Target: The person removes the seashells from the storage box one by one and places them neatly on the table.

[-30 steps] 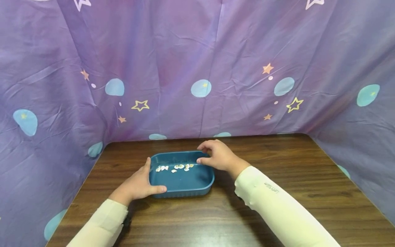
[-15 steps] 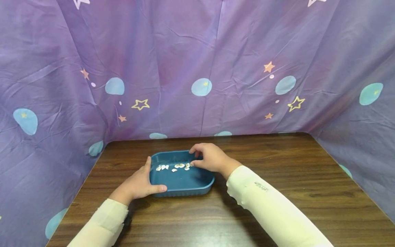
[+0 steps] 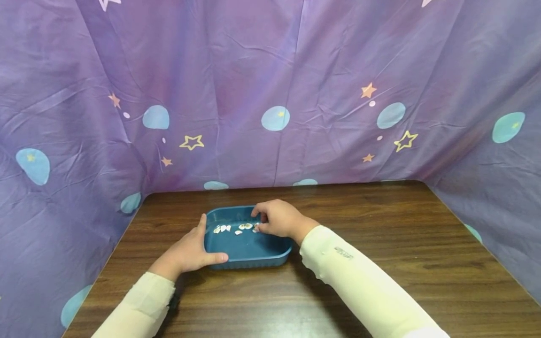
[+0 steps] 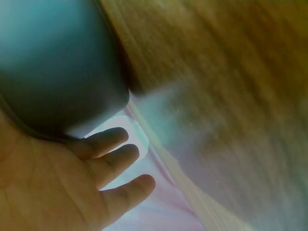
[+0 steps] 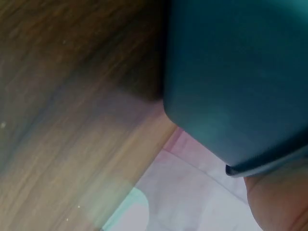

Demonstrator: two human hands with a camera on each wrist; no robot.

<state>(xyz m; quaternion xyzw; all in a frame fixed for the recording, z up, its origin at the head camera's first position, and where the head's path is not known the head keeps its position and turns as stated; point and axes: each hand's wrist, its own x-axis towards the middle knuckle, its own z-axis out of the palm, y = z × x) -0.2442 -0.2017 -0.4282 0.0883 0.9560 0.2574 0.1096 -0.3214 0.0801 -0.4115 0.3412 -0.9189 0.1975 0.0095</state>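
Note:
Inside a blue rectangular tray (image 3: 253,262) lie several small white seashells (image 3: 223,228), strung in a loose row. My left hand (image 3: 192,249) rests against the tray's left end, thumb over the front rim and index finger at the back corner. In the left wrist view the other fingers (image 4: 120,161) stretch out straight beneath the tray's side. My right hand (image 3: 281,218) reaches over the tray's right end. Its thumb tip is right at the rightmost shells (image 3: 255,227) and partly covers them, with a gap between thumb and index finger. The right wrist view shows mainly the tray's outer wall (image 5: 231,82).
The tray stands on a dark brown wood-grain table (image 3: 380,234). A purple curtain (image 3: 236,94) with stars and blue spots hangs behind the table and at both sides. Pale sleeves (image 3: 359,277) cover both forearms.
My right hand has moved left and slightly down over the tray, from its back right corner to the rightmost shells. The left hand and the tray stay nearly in place.

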